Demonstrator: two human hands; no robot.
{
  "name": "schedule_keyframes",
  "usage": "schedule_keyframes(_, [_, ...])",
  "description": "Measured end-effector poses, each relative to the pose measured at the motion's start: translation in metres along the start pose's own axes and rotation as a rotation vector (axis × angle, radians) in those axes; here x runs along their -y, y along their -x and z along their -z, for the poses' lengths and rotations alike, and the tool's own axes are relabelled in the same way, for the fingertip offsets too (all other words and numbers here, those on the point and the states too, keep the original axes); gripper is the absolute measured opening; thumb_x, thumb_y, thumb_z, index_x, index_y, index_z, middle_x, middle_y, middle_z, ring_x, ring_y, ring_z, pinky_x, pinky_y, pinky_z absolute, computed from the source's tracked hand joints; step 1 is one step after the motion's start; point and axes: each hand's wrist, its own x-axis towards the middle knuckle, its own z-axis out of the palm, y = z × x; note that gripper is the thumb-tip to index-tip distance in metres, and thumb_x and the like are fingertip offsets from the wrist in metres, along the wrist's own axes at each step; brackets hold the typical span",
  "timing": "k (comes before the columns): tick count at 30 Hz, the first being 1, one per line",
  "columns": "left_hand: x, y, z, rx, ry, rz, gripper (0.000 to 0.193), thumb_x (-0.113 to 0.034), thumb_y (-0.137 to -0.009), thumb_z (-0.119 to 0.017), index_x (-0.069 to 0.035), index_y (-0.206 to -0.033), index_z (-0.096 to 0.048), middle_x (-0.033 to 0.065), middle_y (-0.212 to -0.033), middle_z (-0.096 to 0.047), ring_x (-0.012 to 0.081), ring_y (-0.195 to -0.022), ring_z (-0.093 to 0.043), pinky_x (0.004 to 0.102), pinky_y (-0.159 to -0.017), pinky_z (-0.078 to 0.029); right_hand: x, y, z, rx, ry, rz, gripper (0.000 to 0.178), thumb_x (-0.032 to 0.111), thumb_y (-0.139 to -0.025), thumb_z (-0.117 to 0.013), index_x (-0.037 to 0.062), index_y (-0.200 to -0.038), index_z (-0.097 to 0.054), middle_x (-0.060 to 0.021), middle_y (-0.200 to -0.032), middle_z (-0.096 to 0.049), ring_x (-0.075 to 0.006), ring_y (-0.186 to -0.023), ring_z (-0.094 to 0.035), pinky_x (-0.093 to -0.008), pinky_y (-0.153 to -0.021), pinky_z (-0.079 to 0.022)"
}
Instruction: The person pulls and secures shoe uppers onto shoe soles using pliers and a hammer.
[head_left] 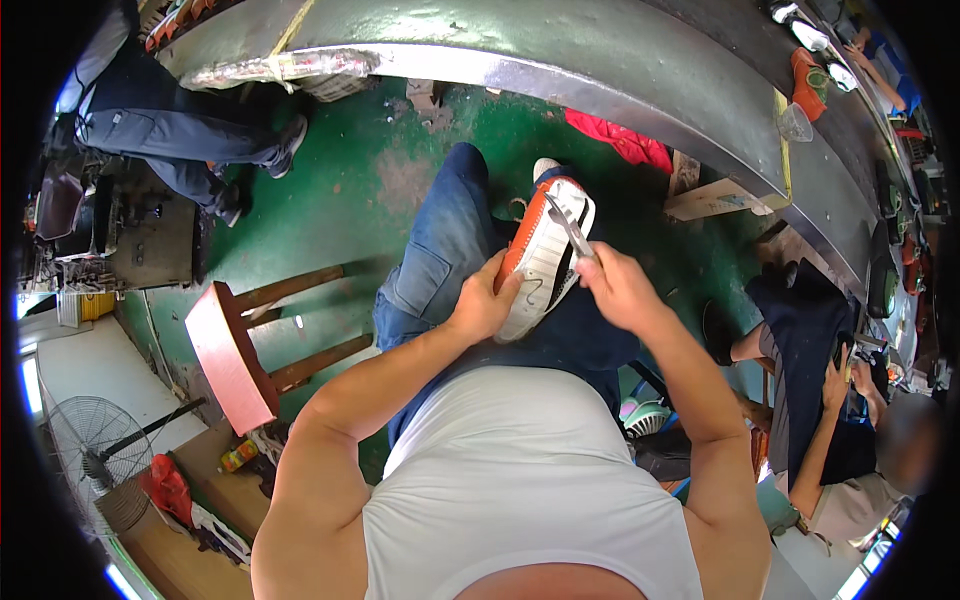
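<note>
An orange and white shoe (540,255) lies across my lap with its pale underside turned up. My left hand (483,302) is closed on its orange left side, thumb against the underside. In my right hand (620,288) are metal pliers (573,228), gripped at the handle end, with their head at the shoe's upper edge. Whether the jaws pinch the edge is too small to tell. A thin dark thread or cord (535,285) curls over the underside near my left thumb.
A long metal workbench (600,90) curves across the far side. A wooden stool (235,355) and a fan (95,450) stand at left. One person's legs (180,140) are at far left; another person (850,440) sits at right. Red cloth (625,140) lies under the bench.
</note>
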Motion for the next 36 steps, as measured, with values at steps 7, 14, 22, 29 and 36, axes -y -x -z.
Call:
schedule_keyframes(7, [-0.020,0.005,0.033,0.271,-0.145,-0.125,0.100,-0.017,-0.083,-0.073,-0.011,-0.160,-0.010,0.0255,-0.125,-0.064,0.0361,-0.116,-0.063,0.0412,-0.103,-0.047,-0.031,0.043,-0.021,0.132,-0.117,-0.203,0.032,0.028,-0.099,-0.058,-0.0035,-0.102,-0.060,-0.0203,-0.088,-0.067,-0.0328,-0.080,-0.067,-0.0417,-0.069,-0.052])
schedule_keyframes(14, [-0.120,0.000,0.090,-0.031,-0.112,-0.497,0.079,-0.006,-0.078,-0.080,-0.004,-0.142,-0.035,0.0222,-0.116,-0.068,0.0293,-0.104,-0.069,0.0384,-0.090,-0.056,-0.063,0.093,-0.056,-0.213,-0.751,-0.300,0.038,0.015,-0.098,-0.057,-0.0006,-0.132,-0.052,-0.0028,-0.098,-0.065,-0.0107,-0.080,-0.061,-0.0264,-0.070,-0.050])
schedule_keyframes(22, [-0.151,-0.092,0.044,-0.030,0.082,-0.291,0.043,-0.034,-0.091,-0.073,0.003,-0.111,-0.065,0.0105,-0.095,-0.071,0.0155,-0.085,-0.068,0.0320,-0.074,-0.056,-0.045,0.092,-0.020,-0.162,-0.468,-0.318,0.031,0.014,-0.096,-0.059,0.0009,-0.124,-0.058,-0.0068,-0.088,-0.065,-0.0126,-0.081,-0.062,-0.0288,-0.074,-0.050])
schedule_keyframes(29, [0.011,-0.094,-0.015,0.182,0.698,0.146,0.055,-0.044,-0.109,-0.033,-0.001,-0.134,-0.055,0.0120,-0.126,-0.063,0.0201,-0.112,-0.061,0.0356,-0.098,-0.049,-0.016,0.055,0.016,0.182,-0.053,-0.167,0.052,0.016,-0.090,-0.064,-0.0038,-0.137,-0.051,-0.0239,-0.112,-0.067,-0.0420,-0.103,-0.064,-0.0436,-0.091,-0.050])
schedule_keyframes(36, [0.005,-0.062,-0.029,0.093,0.473,-0.021,0.057,-0.041,-0.110,-0.029,-0.002,-0.151,-0.036,0.0165,-0.138,-0.055,0.0222,-0.129,-0.050,0.0317,-0.110,-0.037,0.026,-0.008,0.049,0.537,0.305,-0.259,0.048,0.021,-0.094,-0.060,-0.0095,-0.130,-0.051,-0.0295,-0.111,-0.065,-0.0444,-0.105,-0.063,-0.0471,-0.090,-0.050])
